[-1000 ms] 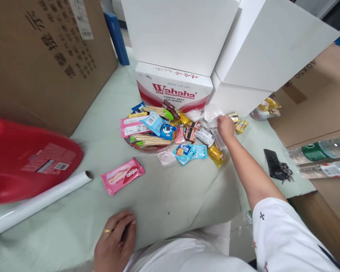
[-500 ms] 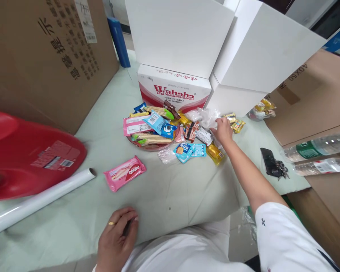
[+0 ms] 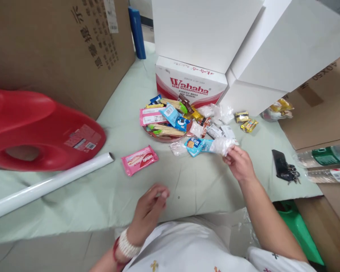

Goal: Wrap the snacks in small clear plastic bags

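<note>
My right hand [image 3: 239,162] pinches a crinkled clear plastic packet [image 3: 222,146], whitish inside, above the right end of the snack pile. Under and beside it lie blue snack packets [image 3: 195,146] and silvery packets [image 3: 215,131]. My left hand [image 3: 152,207], slightly blurred, hovers near the table's front edge with loosely curled fingers, the thumb a little apart and nothing visible in it. Beyond it a pink Nabati wafer packet [image 3: 139,160] lies flat. A round reddish basket [image 3: 170,139] holds a pink packet, blue packets and bundles of thin sticks with green ends.
A white Wahaha box [image 3: 191,81] with raised flaps stands behind the basket. On the left are a red jug [image 3: 45,128], a white roll [image 3: 51,185] and a brown carton [image 3: 59,49]. To the right lie yellow packets [image 3: 248,124], a phone [image 3: 279,162], keys and plastic bottles [image 3: 328,155].
My right hand has drawn back toward me from the clear plastic by the box, bringing a clear packet with it. My left hand has lifted forward and right. The camera view has shifted.
</note>
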